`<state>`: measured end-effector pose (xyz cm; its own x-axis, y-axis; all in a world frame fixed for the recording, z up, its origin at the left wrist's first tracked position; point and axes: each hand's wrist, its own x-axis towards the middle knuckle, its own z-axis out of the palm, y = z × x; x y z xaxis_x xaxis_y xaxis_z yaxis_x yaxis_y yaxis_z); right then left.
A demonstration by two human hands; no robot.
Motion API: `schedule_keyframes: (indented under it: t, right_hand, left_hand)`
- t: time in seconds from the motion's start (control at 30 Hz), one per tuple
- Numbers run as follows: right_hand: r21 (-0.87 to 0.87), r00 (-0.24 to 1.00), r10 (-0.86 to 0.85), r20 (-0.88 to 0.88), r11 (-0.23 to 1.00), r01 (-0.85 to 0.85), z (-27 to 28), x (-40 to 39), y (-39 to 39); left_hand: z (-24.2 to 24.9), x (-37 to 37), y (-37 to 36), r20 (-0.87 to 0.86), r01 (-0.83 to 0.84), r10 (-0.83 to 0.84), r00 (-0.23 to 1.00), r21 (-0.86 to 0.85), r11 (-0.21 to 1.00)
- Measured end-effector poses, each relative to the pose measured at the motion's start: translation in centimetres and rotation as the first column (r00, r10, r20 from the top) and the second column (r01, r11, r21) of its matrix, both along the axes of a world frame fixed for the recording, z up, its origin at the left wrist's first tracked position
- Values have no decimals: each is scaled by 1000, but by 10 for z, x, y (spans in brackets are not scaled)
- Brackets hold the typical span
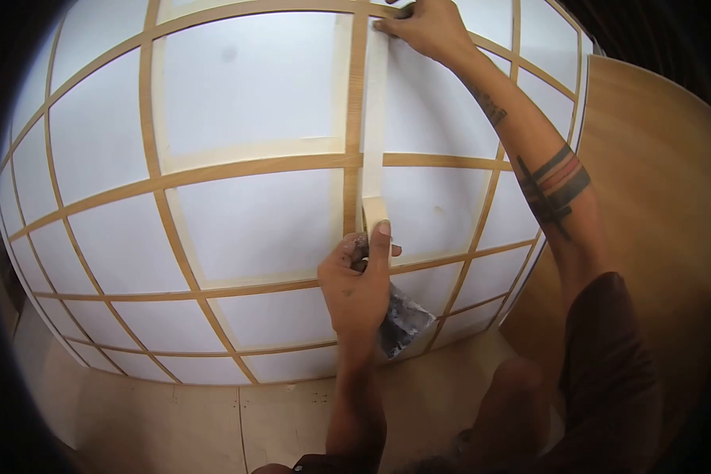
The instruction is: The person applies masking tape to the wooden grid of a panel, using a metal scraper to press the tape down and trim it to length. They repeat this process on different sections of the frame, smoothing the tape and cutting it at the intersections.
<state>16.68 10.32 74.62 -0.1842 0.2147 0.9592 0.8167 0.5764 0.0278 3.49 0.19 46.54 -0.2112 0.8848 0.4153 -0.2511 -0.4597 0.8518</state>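
Note:
A strip of pale masking tape (374, 118) runs down a white panel with wooden strips, close to the right side of a vertical wooden strip (355, 95). My right hand (426, 30) is at the upper end of the tape, thumb and fingers closed on it. Lower down, my left hand (358, 284) grips the tape roll (376, 212), thumb lying on its face. The roll is partly hidden by my fingers. From behind the left hand sticks out a smeared, grey putty knife blade (405, 322); its handle is hidden.
The white panel (253, 87) is divided by a grid of wooden strips, with more tape along the edges of several squares. A plain wooden board (648, 197) stands at the right. Brown sheeting (189, 419) covers the floor below, and my knee (513, 403) is close to the panel.

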Motion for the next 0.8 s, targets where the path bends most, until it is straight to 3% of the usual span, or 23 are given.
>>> schedule_keyframes:
  t: [0.17,0.33,0.43,0.57,0.63,0.8]
  right_hand:
    - [-151,984,150,-96,975,-163,10,4,2]
    - [12,991,134,12,991,-134,7,7,8]
    - [-118,996,64,-67,990,-72,13,1,4]
    - [-127,996,61,-62,989,-69,18,1,9]
    - [-17,998,-58,-18,998,58,20,0,14]
    - [-60,999,-43,-23,997,42,22,0,11]
  left_hand:
    - [3,2,-8,26,-45,45,999,17,999]
    - [2,7,-6,19,-34,34,999,38,999]
    - [0,9,-5,2,-64,64,998,38,997]
    - [0,11,-3,-8,-56,57,998,49,997]
    - [-1,11,-3,-5,-54,54,999,49,997]
    - [-1,12,-1,3,-55,55,998,34,998]
